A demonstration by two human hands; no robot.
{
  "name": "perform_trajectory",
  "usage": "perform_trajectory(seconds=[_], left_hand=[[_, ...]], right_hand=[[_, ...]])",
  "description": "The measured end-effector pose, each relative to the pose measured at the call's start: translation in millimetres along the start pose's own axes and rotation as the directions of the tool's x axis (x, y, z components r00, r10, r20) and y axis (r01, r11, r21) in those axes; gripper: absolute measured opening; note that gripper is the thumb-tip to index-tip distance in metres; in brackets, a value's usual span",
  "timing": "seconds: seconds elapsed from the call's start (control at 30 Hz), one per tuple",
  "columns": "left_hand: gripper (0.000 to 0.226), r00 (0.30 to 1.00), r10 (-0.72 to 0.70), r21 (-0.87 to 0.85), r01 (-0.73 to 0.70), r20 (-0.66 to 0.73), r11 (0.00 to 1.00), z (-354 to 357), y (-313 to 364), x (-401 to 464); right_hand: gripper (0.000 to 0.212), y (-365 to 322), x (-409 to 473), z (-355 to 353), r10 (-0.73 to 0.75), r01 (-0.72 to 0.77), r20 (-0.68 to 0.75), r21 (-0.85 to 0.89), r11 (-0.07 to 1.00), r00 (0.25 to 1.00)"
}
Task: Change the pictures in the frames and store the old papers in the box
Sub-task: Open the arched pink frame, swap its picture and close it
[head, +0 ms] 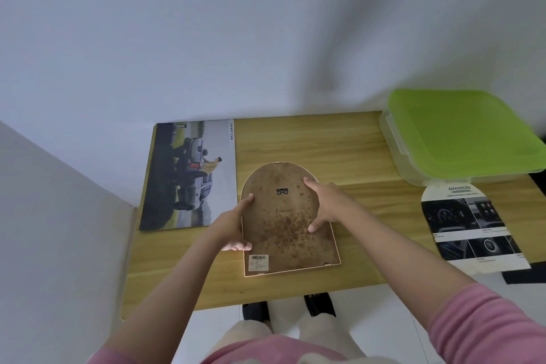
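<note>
An arch-topped picture frame (pixel 283 224) lies face down in the middle of the wooden table (pixel 310 139), its stained brown backing board up, with a small metal hanger and a barcode label. My left hand (pixel 233 227) grips the frame's left edge, thumb and fingers curled round it. My right hand (pixel 328 204) lies spread on the backing near the right edge, fingers straight. A rectangular car poster (pixel 192 174) lies flat at the left. An arch-cut paper (pixel 472 224) with car interior photos lies at the right. The clear box with a green lid (pixel 466 133) stands closed at the back right.
White walls close the table in at the back and the left. The table's front edge runs just below the frame, with my feet in dark shoes (pixel 257 309) on the white floor beneath. A dark object (pixel 523 276) shows at the right edge.
</note>
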State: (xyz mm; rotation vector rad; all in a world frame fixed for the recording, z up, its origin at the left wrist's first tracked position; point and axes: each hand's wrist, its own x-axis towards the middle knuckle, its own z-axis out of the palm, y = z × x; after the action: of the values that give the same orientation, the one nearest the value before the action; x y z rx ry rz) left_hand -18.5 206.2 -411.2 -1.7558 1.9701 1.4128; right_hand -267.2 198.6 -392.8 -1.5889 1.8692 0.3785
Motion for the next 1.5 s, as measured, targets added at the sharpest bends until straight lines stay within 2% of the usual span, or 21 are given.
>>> perform_trajectory(seconds=[0.13,0.33,0.53,0.73,0.93,1.17,1.5], left_hand=[[0.122,1.0,-0.005,0.044,0.005,0.009,0.999,-1.6,2.2,1.5],[0.127,1.0,-0.012,0.1,0.01,0.022,0.995,-1.5,6.9,0.4],[0.124,1.0,0.009,0.063,-0.01,0.012,0.998,-0.5,3.9,-1.4],[0.119,1.0,0.026,-0.032,-0.026,-0.002,0.999,-0.4,-1.6,-6.1],[0.118,1.0,0.029,-0.054,-0.028,0.011,0.998,-1.4,0.1,-7.3],[0.116,1.0,0.03,-0.067,-0.03,0.0,0.997,-1.0,0.6,-7.5],[0.114,0.999,0.035,-0.082,-0.035,-0.009,0.996,-1.4,-1.1,-8.3]], right_hand=[[0.129,-10.5,-0.8,-5.4,-0.032,0.026,-0.042,-0.142,0.989,0.999],[0.14,-18.2,7.7,-24.4,-0.021,0.024,0.045,-0.085,0.996,0.999],[0.138,-20.5,10.7,-24.3,0.019,-0.016,0.057,-0.063,0.998,0.998],[0.14,-27.0,12.6,-24.4,0.048,-0.041,0.053,-0.125,0.991,0.997],[0.141,-39.0,12.4,-20.3,0.012,-0.021,-0.029,-0.317,0.948,1.0],[0.15,-61.5,21.9,-26.3,-0.081,0.081,0.022,-0.491,0.867,0.996],[0.147,-64.3,30.0,-28.1,-0.058,0.072,0.044,-0.485,0.872,0.997]])
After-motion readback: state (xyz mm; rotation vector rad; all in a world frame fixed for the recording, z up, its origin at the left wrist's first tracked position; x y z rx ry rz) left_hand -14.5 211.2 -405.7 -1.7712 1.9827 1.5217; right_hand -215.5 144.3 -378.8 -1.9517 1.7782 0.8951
